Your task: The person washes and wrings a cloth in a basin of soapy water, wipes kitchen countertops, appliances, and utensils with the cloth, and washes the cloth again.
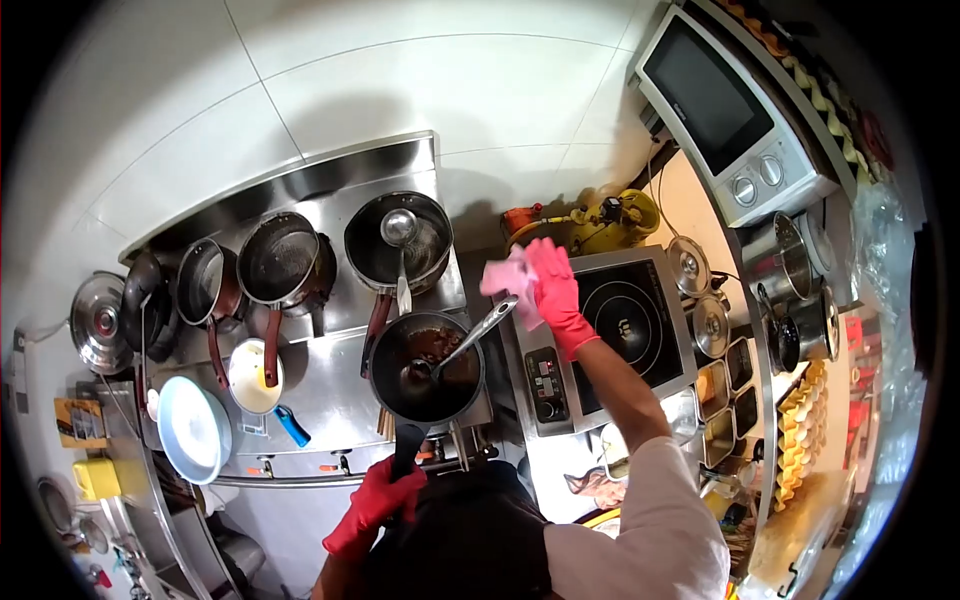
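My left hand (378, 508), in a red rubber glove, is closed around the black handle of a deep frying pan (455, 395). Dark brown sauce with some chunks lies in that pan. A cooking spoon (468, 345) rests in the sauce, its grey handle slanting up over the right rim. In a pinkish-red glove, my right hand (558, 297) holds a pink cloth (511, 276) over the left back edge of the induction cooker (632, 322). The cloth is slightly blurred, and my right fingertips partly cover it.
Behind the held pan, another pan (372, 225) has a metal ladle (398, 228) in it. More pans (283, 260) stand left on the steel stove. A white bowl (256, 378) and a pale blue basin (193, 430) sit nearer. A yellow gas cylinder (635, 218) and microwave (712, 95) are at right.
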`<state>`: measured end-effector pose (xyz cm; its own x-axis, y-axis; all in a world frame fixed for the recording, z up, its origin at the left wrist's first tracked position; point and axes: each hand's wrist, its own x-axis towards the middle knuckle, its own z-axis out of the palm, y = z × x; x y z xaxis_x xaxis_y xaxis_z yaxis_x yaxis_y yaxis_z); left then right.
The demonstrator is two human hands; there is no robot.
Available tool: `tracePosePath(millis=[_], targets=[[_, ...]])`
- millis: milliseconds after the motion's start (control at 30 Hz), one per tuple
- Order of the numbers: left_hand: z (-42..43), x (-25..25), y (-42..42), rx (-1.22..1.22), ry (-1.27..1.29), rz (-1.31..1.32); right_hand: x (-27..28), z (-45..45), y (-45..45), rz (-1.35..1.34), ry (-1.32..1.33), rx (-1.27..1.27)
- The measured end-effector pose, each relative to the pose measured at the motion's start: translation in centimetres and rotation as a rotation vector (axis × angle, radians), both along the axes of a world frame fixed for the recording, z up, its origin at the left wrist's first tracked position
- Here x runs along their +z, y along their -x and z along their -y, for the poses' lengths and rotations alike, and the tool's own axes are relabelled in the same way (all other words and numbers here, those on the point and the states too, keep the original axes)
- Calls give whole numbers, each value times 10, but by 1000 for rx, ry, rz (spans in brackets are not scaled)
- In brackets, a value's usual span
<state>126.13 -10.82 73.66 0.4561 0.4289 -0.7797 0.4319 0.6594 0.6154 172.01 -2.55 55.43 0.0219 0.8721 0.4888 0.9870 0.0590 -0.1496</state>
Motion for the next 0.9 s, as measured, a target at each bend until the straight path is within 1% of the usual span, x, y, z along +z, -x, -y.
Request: tracePosePath(millis=[67,100,133,167,267,333,400,467,500,533,600,633,667,733,767,800,833,867,900], targets=[[-3,-6,4,-7,-4,30,1,2,14,-45,-55,-163],[-5,2,2,0,-1,31,-3,1,22,-19,225,-124],[-6,3,4,0,-1,51,-20,4,36,535,352,-175],[-7,3,6,1,-2,73,-41,6,47,1095,376,-170],[-8,4,12,4,3,112,-45,70,50,992,295,250],[-7,5,17,11,22,125,-28,97,54,217,591,448],[-7,4,22,27,54,129,-5,102,49,-23,788,528],[-7,2,28,16,58,137,17,95,39,295,920,530],[-8,0,31,6,60,137,29,97,27,275,747,500],[-9,-4,33,2,61,142,-13,90,4,295,564,420],[-8,-12,38,-16,71,144,36,78,11,411,218,497],[-6,-10,40,-10,77,129,22,78,30,-439,630,165],[-8,-5,39,-2,74,118,8,69,55,-1292,958,-228],[-11,-2,39,19,65,112,-6,74,89,-1347,1080,-297],[-11,-3,41,27,67,110,-53,89,84,-1664,1001,-204],[-10,-4,44,30,71,105,-70,87,80,-1300,940,103],[-8,-10,46,16,54,106,-86,85,76,-760,757,312],[-9,-8,48,1,46,105,-103,83,72,-370,493,385],[-10,-6,48,-12,39,103,-93,59,70,-859,749,264]])
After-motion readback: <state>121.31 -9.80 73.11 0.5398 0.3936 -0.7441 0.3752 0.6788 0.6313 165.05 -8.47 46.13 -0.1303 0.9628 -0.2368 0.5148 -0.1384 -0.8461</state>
